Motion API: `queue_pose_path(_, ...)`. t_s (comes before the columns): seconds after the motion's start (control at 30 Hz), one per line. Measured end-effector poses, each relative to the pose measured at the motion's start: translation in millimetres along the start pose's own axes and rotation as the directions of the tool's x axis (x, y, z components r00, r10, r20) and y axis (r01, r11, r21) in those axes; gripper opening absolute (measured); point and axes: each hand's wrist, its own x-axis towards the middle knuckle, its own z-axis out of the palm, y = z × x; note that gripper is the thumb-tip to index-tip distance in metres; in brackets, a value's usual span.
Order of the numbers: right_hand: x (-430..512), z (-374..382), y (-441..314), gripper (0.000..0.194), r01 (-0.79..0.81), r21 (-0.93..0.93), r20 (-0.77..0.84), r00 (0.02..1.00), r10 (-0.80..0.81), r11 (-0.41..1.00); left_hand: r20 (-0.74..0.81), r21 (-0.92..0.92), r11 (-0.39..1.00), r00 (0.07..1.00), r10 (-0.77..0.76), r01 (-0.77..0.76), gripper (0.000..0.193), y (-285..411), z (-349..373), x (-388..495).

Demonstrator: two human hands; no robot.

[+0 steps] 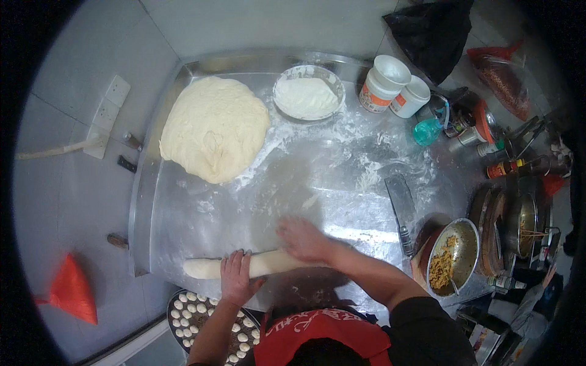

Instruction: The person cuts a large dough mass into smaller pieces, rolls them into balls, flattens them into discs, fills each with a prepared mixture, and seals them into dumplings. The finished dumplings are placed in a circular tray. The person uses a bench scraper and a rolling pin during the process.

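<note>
A long roll of dough (203, 268) lies along the near side of the steel worktable (219, 228). My left hand (236, 277) rests over the roll near its left end, palm down. Slightly blurred, my right hand (302, 240) is over the roll farther right, and my forearm hides part of the roll there. Whether the right hand's fingers press the dough cannot be told. A large mass of dough (215, 128) sits at the back left. Beside it stands a metal bowl of white flour (306, 96), with flour scattered over the steel around it.
A cleaver (400, 201) lies at the right beside a metal bowl of chopped filling (474, 256) with a spoon. White tubs (380, 91), a green bottle (427, 131) and condiments line the right back. Below the table's near left edge is a round tray of small dough pieces (201, 315).
</note>
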Motion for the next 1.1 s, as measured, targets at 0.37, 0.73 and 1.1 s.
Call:
queue_pose_path(0.37, -72.3, -90.7, 36.1, 0.039, -0.171, -0.242, -0.117, 0.982, 0.147, 0.955, 0.326, -0.491, 0.814, 0.932, -0.158, 0.31, 0.045, -60.7, -38.9, 87.0)
queue_pose_path(0.73, -29.1, -94.6, 77.9, 0.067, -0.25, -0.326, -0.37, 0.921, 0.12, 0.912, -0.408, -0.003, 0.995, 0.908, -0.093, 0.101, 0.054, 7.6, 14.8, 107.7)
queue_pose_path(1.1, -11.8, -56.6, 77.8, 0.061, -0.005, -0.365, 0.051, 0.998, 0.026, 0.931, 0.016, 0.216, 0.954, 0.976, -0.215, 0.207, 0.054, -168.2, -15.8, 10.3)
